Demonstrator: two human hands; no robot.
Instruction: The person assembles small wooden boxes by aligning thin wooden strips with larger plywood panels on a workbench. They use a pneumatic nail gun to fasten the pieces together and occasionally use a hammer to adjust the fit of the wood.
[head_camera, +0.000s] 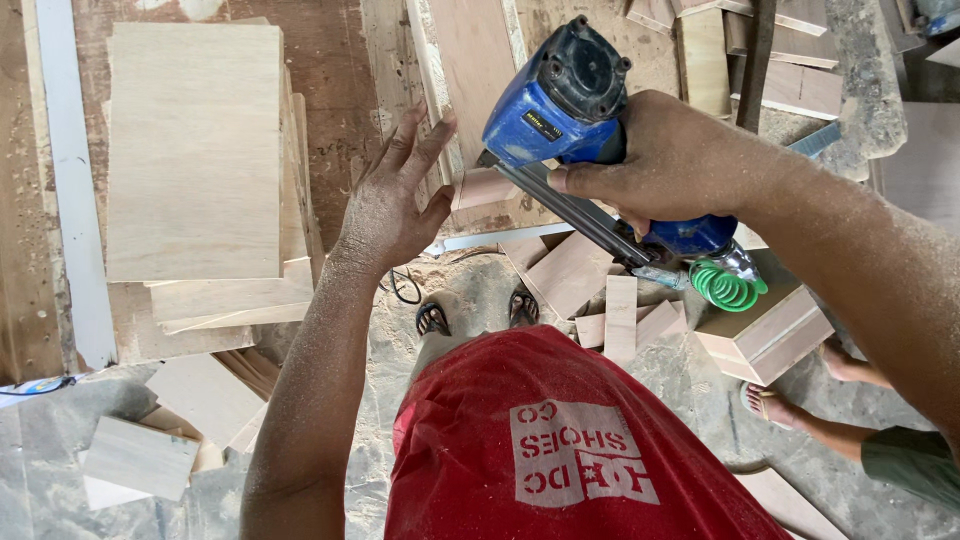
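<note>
My right hand (668, 160) grips a blue pneumatic nail gun (560, 100) with a dark magazine and a green coiled air hose (722, 286) at its base. The gun's nose points down at a narrow upright plywood piece (470, 80) on the workbench. My left hand (392, 195) is spread, fingers apart, against the edge of that piece near a small wood block (482, 187). A stack of pale plywood panels (195, 150) lies to the left of my left hand.
Offcuts and small wood blocks (600, 290) litter the dusty floor by my sandalled feet (478, 310). A box-shaped wooden piece (765, 335) sits at right. Another person's foot and leg (800, 415) are at lower right. More boards (790, 60) lie at the top right.
</note>
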